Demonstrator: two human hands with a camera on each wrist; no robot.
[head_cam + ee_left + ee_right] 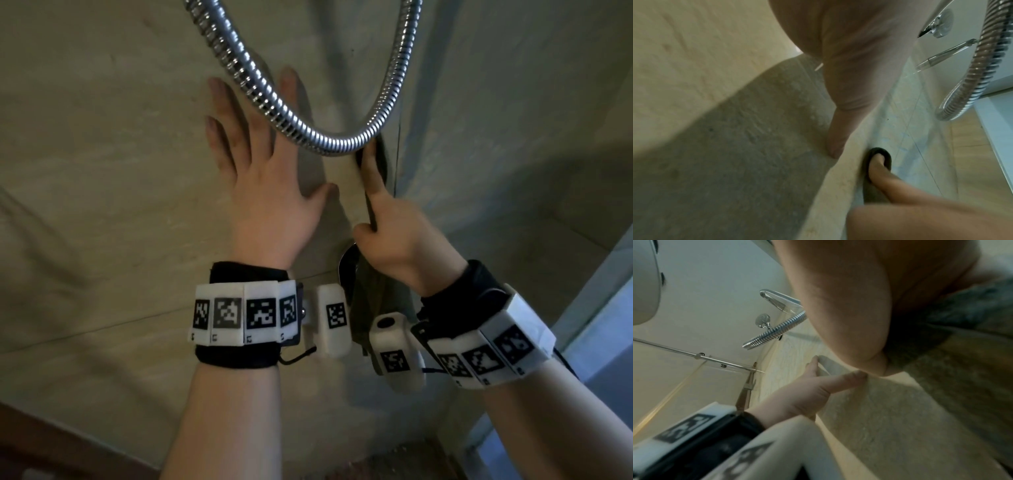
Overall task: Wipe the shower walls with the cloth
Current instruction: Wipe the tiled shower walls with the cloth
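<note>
Your forearms fill the bottom of the head view, each strapped with a marker band. Ahead of them the beige shower wall takes up most of the frame and meets a greyer side wall at a corner seam. A metal shower hose loops down in front of both hands.

Your left hand lies flat on the beige wall, fingers straight and spread, gripping nothing. Your right hand grips the dark cloth, index finger stretched along it.

That cloth is bunched into a narrow strip running up and down the wall, just left of the corner seam; its lower part hangs past your right wrist. It lies just beside your left thumb, to the right, so your right hand is the one on it. I judge the next stroke will be up or down along the seam, or leftward over the beige wall, and the hose loop sits directly above your fingertip.
</note>
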